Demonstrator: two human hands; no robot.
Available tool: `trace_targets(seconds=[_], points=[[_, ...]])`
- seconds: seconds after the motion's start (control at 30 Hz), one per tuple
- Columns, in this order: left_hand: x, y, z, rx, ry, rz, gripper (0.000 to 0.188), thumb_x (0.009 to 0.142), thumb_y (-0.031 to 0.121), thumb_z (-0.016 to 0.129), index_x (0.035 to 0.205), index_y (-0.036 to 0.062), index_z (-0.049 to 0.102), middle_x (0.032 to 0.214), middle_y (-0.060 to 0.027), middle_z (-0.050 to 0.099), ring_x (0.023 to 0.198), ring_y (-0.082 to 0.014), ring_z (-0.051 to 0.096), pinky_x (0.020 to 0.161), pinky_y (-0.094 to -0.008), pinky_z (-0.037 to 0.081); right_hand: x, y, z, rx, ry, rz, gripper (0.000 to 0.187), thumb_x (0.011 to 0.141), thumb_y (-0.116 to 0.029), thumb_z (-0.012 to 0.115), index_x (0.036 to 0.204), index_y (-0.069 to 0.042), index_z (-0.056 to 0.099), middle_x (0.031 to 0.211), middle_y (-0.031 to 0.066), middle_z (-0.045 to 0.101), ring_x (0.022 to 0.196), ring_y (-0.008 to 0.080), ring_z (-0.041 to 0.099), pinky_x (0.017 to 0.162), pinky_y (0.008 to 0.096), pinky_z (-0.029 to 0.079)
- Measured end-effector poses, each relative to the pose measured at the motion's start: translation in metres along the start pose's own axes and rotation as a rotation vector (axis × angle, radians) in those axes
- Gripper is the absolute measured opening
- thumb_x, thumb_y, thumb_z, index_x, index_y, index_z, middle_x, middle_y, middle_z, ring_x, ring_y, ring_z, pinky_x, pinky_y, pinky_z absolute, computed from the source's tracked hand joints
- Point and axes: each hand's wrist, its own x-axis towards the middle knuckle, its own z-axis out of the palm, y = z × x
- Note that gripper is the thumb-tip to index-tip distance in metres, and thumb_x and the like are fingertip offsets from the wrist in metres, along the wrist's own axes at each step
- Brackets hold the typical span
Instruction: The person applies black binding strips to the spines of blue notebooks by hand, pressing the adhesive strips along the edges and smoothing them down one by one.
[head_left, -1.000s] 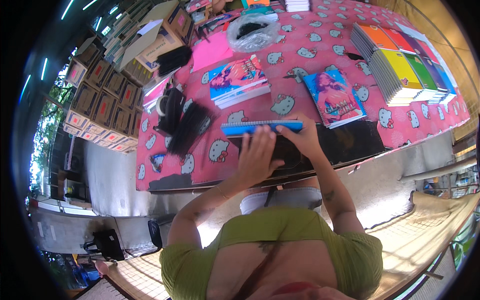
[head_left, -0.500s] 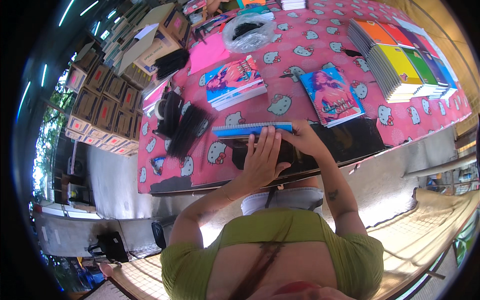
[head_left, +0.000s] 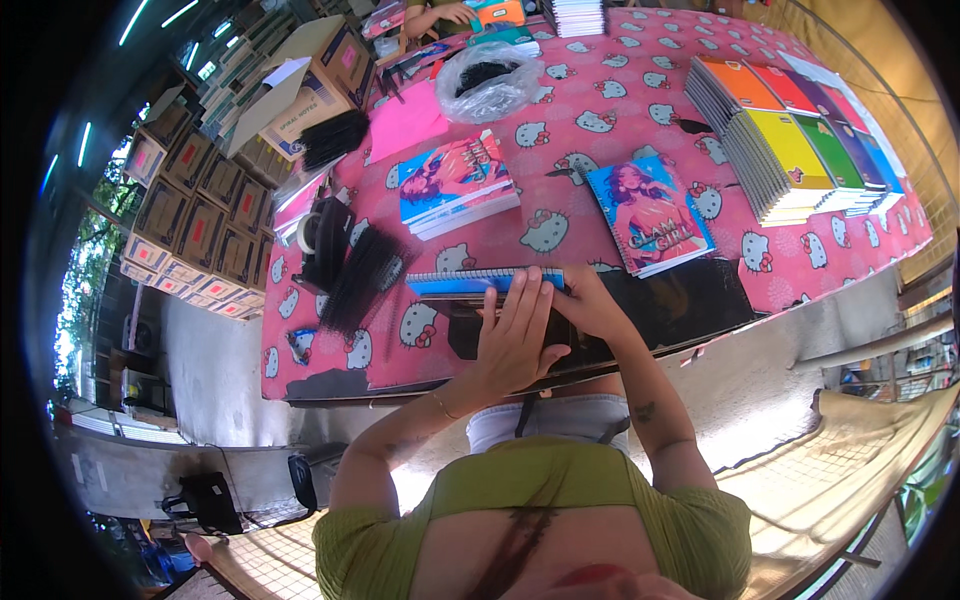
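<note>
A spiral notebook (head_left: 450, 285) with a blue cover stands on its long edge near the table's front, its wire coil facing up. My right hand (head_left: 592, 303) grips its right end, thumb and fingers closed around the corner. Against its near side lies my left hand (head_left: 512, 335), fingers stretched out flat and their tips at the coil. Below the hands is a dark sheet or board (head_left: 470, 335), partly hidden. Beyond them sit a pile of notebooks with pink and blue illustrated covers (head_left: 455, 185) and, to the right, a similar smaller pile (head_left: 655, 215).
Stacks of colourful spiral notebooks (head_left: 775, 165) stand far right. Bundles of black coils (head_left: 365, 280), a tape dispenser (head_left: 325, 245), a pink sheet (head_left: 408, 120) and a plastic bag of coils (head_left: 488, 80) lie left and back. Cartons (head_left: 200, 200) are stacked left. Another person's hand (head_left: 458, 14) shows at the back.
The view has shifted slightly, so the table sits lower and further left. Both hands keep nearly the same hold on the notebook. More of the other person's arm shows at the back.
</note>
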Motion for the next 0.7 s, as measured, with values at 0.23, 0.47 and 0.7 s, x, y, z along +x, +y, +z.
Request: trace_targets(seconds=[0.23, 0.47, 0.7], points=[[0.066, -0.029, -0.049, -0.186, -0.009, -0.096, 0.027, 0.094, 0.026, 0.069, 0.115, 0.0083, 0.069, 0.104, -0.0085, 0.072, 0.099, -0.0269, 0.069, 0.121, -0.0572, 0.014, -0.001, -0.034, -0.026, 0.018, -0.066, 0.120, 0.018, 0.093, -0.012, 0.070, 0.105, 0.002, 0.071, 0.078, 0.0108, 0.069, 0.072, 0.0108, 0.060, 0.067, 0.0312, 0.051], [0.066, -0.027, -0.042, -0.220, 0.096, -0.058, 0.016, 0.088, 0.022, 0.075, 0.097, 0.0094, 0.072, 0.085, -0.0044, 0.070, 0.079, -0.0254, 0.069, 0.115, -0.0554, 0.029, 0.023, -0.054, -0.063, -0.052, -0.206, 0.089, 0.016, 0.092, -0.007, 0.070, 0.105, 0.003, 0.072, 0.091, 0.0070, 0.072, 0.078, 0.0112, 0.068, 0.072, 0.0269, 0.056], [0.066, -0.020, -0.070, -0.118, -0.016, -0.112, 0.016, 0.087, 0.016, 0.075, 0.100, 0.0059, 0.071, 0.084, -0.0099, 0.069, 0.078, -0.0337, 0.067, 0.086, -0.0453, 0.052, 0.032, -0.061, -0.034, -0.305, -0.006, -0.142, 0.015, 0.080, -0.007, 0.073, 0.082, -0.001, 0.059, 0.073, 0.0118, 0.060, 0.063, 0.0227, 0.065, 0.058, 0.0348, 0.051]])
